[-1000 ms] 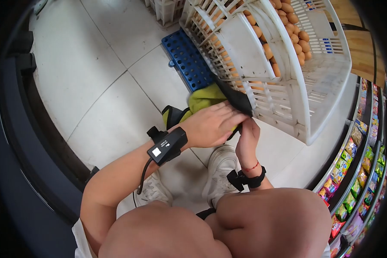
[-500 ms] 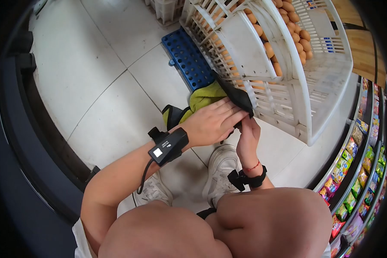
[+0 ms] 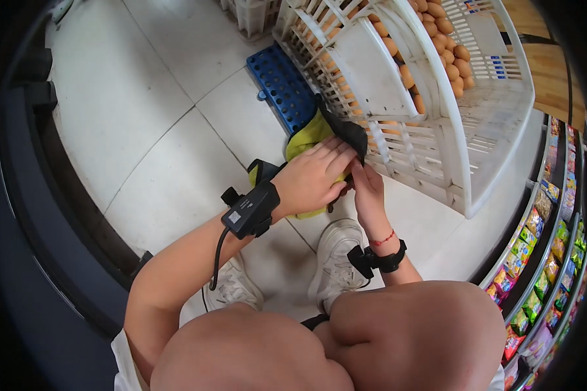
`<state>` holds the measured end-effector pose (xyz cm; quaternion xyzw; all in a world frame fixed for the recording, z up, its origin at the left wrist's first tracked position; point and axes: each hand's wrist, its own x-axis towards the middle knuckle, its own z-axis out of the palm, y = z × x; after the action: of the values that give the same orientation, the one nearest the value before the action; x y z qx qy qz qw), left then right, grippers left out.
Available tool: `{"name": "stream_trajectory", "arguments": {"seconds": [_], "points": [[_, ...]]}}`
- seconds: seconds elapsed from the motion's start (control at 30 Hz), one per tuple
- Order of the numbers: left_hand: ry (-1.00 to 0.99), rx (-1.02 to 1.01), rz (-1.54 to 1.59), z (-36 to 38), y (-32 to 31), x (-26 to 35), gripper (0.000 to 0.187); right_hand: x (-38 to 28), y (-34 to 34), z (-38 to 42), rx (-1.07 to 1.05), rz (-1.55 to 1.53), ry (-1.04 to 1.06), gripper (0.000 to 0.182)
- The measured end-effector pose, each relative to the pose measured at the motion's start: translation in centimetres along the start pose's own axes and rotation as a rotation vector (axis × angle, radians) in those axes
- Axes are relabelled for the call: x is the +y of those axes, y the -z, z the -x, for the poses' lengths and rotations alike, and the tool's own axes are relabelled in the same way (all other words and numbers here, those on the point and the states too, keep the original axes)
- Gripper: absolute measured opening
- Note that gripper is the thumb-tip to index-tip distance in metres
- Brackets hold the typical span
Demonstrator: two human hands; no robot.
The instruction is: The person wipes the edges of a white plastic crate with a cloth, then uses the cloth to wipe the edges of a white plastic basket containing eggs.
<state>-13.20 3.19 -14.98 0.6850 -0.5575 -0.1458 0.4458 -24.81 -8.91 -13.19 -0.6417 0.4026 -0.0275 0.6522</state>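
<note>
A yellow-green cloth item with black edging [image 3: 311, 133] is between my hands, in front of a blue perforated tray [image 3: 282, 85]. My left hand [image 3: 314, 176] lies over it, its fingers together and pressed on the black part. My right hand [image 3: 368, 190] pinches the black edge from the right, with its fingertips partly hidden. Close beyond the hands stands a white plastic crate [image 3: 466, 173] holding brown eggs [image 3: 451, 57].
Packaged snacks [image 3: 531, 303] line curved shelves at the right. Another crate [image 3: 253, 16] stands at the top. A dark cabinet [image 3: 39, 260] runs along the left side. My shoes [image 3: 338, 257] rest on the tiled floor [image 3: 156, 150].
Both hands have shifted slightly left, bringing the black edge of the cloth with them. More of the yellow-green material shows beneath my left hand.
</note>
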Motion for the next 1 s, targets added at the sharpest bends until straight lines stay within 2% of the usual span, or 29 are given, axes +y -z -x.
{"name": "stream_trajectory", "arguments": {"seconds": [0.07,0.13,0.17,0.23,0.3,0.33,0.47,0.53,0.67,0.73,0.83,1.0], "points": [[0.014,-0.029,-0.016,0.2,-0.1,0.0,0.062,0.3,0.0,-0.2,0.029,-0.009,-0.042,0.032],[0.056,0.085,0.117,-0.1,0.0,1.1,0.061,-0.3,-0.4,0.1,0.040,-0.026,0.003,0.031],[0.056,0.087,0.118,-0.3,0.2,1.7,0.061,-0.7,-0.7,0.4,0.058,-0.049,0.045,0.030],[0.031,0.221,0.109,-0.9,0.5,2.6,0.060,-2.6,-1.8,0.9,0.086,-0.045,0.095,0.029],[0.074,0.215,0.181,-0.9,0.1,2.5,0.059,-2.9,-1.7,1.0,0.119,-0.043,0.143,0.029],[0.121,0.209,0.249,-0.9,0.0,2.4,0.058,-2.6,-1.3,0.9,0.070,-0.028,0.127,0.029],[0.126,0.274,0.210,-1.0,-0.1,2.1,0.054,-2.3,-0.9,0.7,0.009,-0.051,0.080,0.031],[0.212,0.283,0.414,-1.2,-0.4,1.3,0.050,-1.4,-0.5,-0.1,-0.003,-0.041,0.083,0.032],[0.245,0.317,0.328,-1.1,-0.4,1.6,0.045,-1.1,-0.7,-0.6,-0.032,0.009,0.017,0.030],[0.258,0.243,0.444,-1.0,-0.3,2.3,0.049,-2.0,-1.3,-0.2,-0.006,0.031,-0.013,0.029],[0.195,0.330,0.508,-1.1,-0.5,3.6,0.051,-3.2,-1.5,1.1,0.071,0.110,0.206,0.027],[0.199,0.281,0.352,-1.1,-1.4,3.4,0.054,-1.8,-0.7,0.8,0.031,0.022,0.137,0.027]]}}
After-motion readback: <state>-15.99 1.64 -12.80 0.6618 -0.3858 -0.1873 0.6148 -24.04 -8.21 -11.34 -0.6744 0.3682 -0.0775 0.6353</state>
